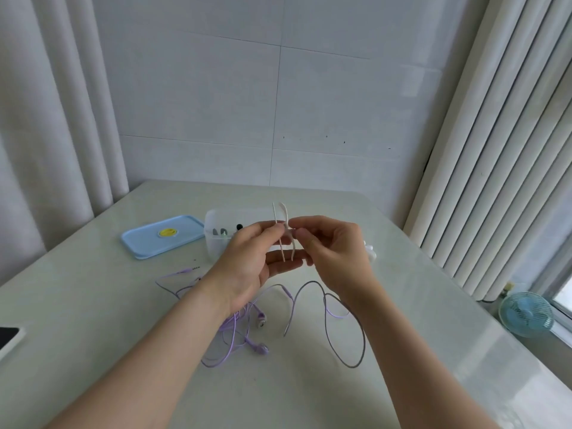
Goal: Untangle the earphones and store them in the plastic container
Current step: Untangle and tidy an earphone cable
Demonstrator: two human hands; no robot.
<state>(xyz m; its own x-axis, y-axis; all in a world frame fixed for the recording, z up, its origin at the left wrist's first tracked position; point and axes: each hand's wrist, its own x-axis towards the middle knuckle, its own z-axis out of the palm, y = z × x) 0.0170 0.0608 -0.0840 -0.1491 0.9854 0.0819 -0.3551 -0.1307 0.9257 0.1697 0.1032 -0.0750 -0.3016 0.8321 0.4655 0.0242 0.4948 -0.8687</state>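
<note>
Both hands are raised over the table (93,305). The left hand (247,261) and right hand (334,252) each pinch a thin white doubled strand (282,243), grip clamped on it at the fingertips, in front of the clear plastic container (213,246). Purple earphones (247,329) lie tangled on the table under the wrists. A grey cable (346,351) loops to their right. A blue lid (161,239) lies left of the container.

Bare forearms (148,351), seemingly to elbows.
</note>
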